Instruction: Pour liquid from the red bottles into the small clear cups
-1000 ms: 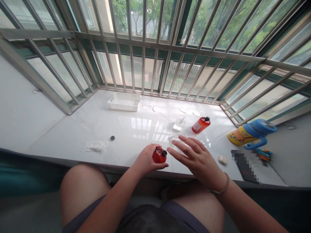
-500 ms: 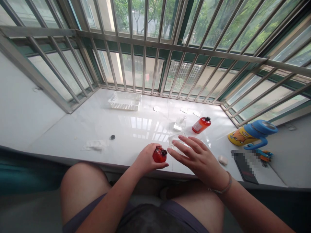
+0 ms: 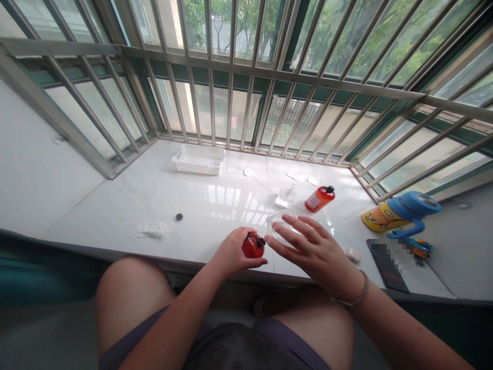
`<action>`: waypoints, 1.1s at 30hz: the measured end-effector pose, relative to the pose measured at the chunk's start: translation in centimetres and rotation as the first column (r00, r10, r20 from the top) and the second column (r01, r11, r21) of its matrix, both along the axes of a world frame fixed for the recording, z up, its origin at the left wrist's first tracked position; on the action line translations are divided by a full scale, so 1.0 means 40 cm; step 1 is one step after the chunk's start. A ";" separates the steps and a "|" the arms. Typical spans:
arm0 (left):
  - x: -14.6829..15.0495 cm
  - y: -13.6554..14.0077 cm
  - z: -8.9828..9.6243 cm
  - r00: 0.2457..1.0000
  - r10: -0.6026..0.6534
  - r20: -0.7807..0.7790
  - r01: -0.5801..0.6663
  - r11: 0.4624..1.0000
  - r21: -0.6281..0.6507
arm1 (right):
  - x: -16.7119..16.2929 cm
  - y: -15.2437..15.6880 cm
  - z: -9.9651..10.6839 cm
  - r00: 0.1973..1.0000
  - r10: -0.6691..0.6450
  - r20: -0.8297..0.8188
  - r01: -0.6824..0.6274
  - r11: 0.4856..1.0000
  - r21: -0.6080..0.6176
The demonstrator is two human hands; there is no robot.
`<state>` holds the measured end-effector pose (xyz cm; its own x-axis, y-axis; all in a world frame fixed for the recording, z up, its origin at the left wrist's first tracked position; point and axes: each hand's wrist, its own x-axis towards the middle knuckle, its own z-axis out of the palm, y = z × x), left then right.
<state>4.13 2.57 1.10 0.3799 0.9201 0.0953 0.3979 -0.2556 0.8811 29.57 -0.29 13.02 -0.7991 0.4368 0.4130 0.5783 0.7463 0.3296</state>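
Observation:
My left hand (image 3: pixel 234 251) is wrapped round a red bottle (image 3: pixel 253 246). The bottle has no cap on, and its dark neck leans to the right toward my right fingertips. With fingers stretched and spread, my right hand (image 3: pixel 311 252) hovers over or rests against a clear see-through container (image 3: pixel 278 224); whether it touches is hard to tell, and my fingers hide part of the container. Just behind it stands a small clear glass bottle (image 3: pixel 285 196). A second red bottle (image 3: pixel 320 198), with a black cap and a pale label, is tilted in view further right.
On the white ledge are a white perforated basket (image 3: pixel 198 162), a black cap (image 3: pixel 178 217), crumpled tissue (image 3: pixel 152 229) and a small pale lump (image 3: pixel 353 255). At right are a blue-yellow flask (image 3: pixel 385 216), a dark phone-like slab (image 3: pixel 385 264) and an orange-blue item (image 3: pixel 419 246). Metal bars (image 3: pixel 231 108) line the window.

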 end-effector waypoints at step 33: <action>-0.002 0.003 -0.003 1.000 0.000 0.003 0.000 1.000 0.001 | -0.010 0.013 0.019 0.999 0.025 0.044 -0.025 1.000 0.003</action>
<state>4.06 2.67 0.98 0.3797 0.9199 0.0978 0.3949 -0.2568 0.8821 29.18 0.23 13.78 -0.8270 0.4154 0.3787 0.5446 0.7589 0.3570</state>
